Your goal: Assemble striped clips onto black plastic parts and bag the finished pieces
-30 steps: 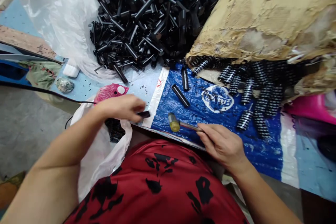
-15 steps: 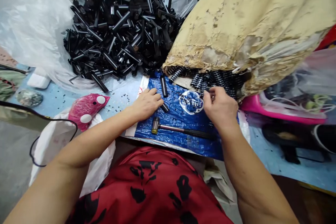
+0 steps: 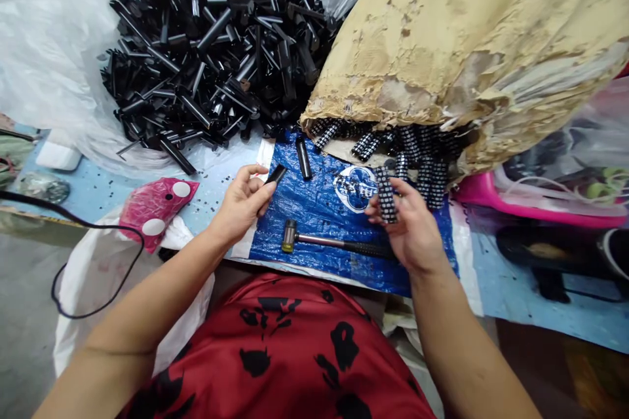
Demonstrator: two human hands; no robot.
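Note:
Between the thumb and fingers of my left hand is a short glossy black tube, held over the left edge of a blue printed plastic sheet. My right hand grips a black cylinder with rows of pale dots, tilted above the sheet's right half. A small mallet lies across the sheet, its head to the left and its dark handle end close to my right hand. Another glossy black tube rests on the sheet between my hands, farther back.
A big heap of black plastic parts covers the back left, on clear plastic. At the right, a worn yellow sack spills several dotted cylinders. A pink tray stands right, a pink pouch left.
My left hand has picked up the black tube from the sheet and drawn back left. My right hand has taken a dotted cylinder from the sack's mouth and moved slightly toward me.

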